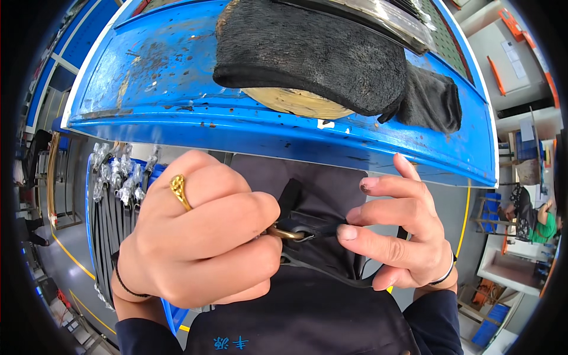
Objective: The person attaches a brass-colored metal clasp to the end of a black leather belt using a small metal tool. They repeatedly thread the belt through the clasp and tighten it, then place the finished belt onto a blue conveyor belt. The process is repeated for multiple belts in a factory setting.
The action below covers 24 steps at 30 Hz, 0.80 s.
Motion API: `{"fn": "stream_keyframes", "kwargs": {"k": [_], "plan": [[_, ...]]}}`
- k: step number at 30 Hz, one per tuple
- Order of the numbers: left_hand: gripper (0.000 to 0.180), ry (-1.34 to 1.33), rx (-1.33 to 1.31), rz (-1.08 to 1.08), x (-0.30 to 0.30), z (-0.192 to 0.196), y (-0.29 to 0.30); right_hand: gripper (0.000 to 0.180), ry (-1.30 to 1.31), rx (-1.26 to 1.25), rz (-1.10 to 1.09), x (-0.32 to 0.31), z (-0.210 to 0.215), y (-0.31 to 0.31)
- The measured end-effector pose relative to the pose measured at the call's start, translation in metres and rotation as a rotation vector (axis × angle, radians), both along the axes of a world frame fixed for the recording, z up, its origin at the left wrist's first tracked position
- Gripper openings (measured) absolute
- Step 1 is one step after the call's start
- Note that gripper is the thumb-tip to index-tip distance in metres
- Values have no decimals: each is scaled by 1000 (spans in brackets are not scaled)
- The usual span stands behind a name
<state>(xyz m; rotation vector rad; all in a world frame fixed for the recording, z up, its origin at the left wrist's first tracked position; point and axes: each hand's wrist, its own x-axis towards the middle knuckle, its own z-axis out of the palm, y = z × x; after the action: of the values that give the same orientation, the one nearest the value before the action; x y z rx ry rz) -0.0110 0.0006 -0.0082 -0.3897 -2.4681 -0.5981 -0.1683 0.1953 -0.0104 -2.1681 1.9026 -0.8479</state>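
My left hand is closed in a fist around one side of a brass-coloured buckle, most of which its fingers hide. A black belt runs from the buckle to my right hand. There the thumb and fingertips pinch the strap, while the upper fingers are raised and bent. Dark smudges mark some right fingertips. Below the buckle, a further stretch of the strap sags in a loop between both hands, in front of my dark apron.
Ahead is a stained blue bench. A black fuzzy cloth lies on it over a yellowish round block, beside a smaller dark cloth. Black belts with plastic-wrapped buckles hang at left. Another person is far right.
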Motion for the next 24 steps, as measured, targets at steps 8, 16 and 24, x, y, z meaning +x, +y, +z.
{"fn": "stream_keyframes", "kwargs": {"k": [8, 16, 24], "plan": [[12, -18, 41, 0, 2, 0, -1, 53, 121, -13, -14, 4, -3, 2], [12, 7, 76, -8, 5, -3, -3, 53, 249, -1, -93, 9, 1, 5], [13, 31, 64, 17, 8, -1, -6, 38, 375, -167, -725, -50, 5, 11]]}}
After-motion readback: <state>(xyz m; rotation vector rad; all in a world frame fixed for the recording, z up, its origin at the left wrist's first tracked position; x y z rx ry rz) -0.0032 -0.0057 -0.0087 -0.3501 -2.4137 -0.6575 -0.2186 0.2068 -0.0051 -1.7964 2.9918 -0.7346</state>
